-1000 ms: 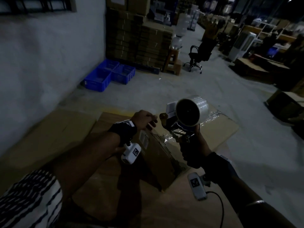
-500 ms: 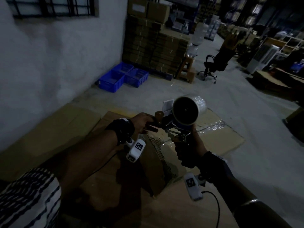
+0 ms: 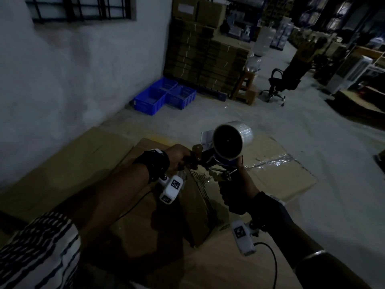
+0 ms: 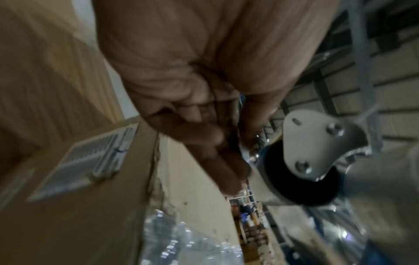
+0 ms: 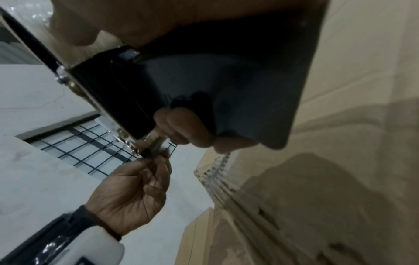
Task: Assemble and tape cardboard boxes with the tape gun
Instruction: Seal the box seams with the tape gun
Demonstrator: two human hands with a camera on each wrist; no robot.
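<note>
My right hand [image 3: 233,197] is clenched round the handle of the tape gun [image 3: 220,157], raised above the flattened cardboard box [image 3: 200,205]; my left hand [image 3: 179,157] pinches at its front end, seemingly the loose tape tail, though blur hides the tape itself; I judge I should draw it out straight and keep it off the teeth before lowering to the seam.

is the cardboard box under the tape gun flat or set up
Flat. The cardboard box lies spread on the floor with no standing walls, a strip of clear tape across it, while the tape gun is held above it.
</note>
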